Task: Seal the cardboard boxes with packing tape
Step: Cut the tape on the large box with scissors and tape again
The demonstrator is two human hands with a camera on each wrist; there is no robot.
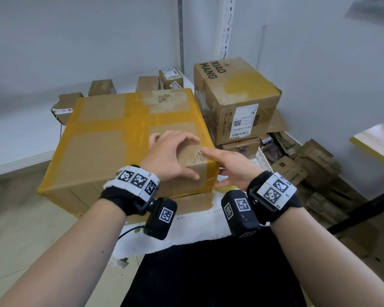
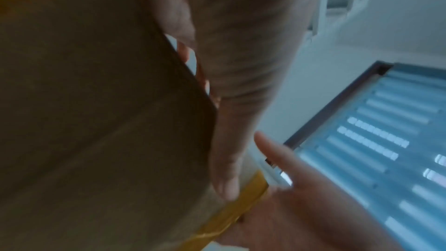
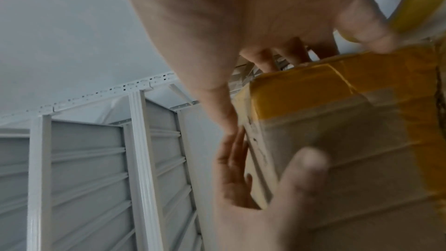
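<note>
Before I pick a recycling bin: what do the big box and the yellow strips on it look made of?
The big box looks like brown corrugated cardboard, matte, scuffed and creased at its edges. The yellow strips look like glossy plastic packing tape: translucent, faintly shiny, wrinkled where they wrap the corner under the left hand and right hand.

The brown cardboard box [image 1: 237,96] at two o'clock bears "XIAO MANG" in black capitals on its top. Its white shipping label [image 1: 244,120], on the side face, carries a QR code and barcode; the print is illegible.
</note>
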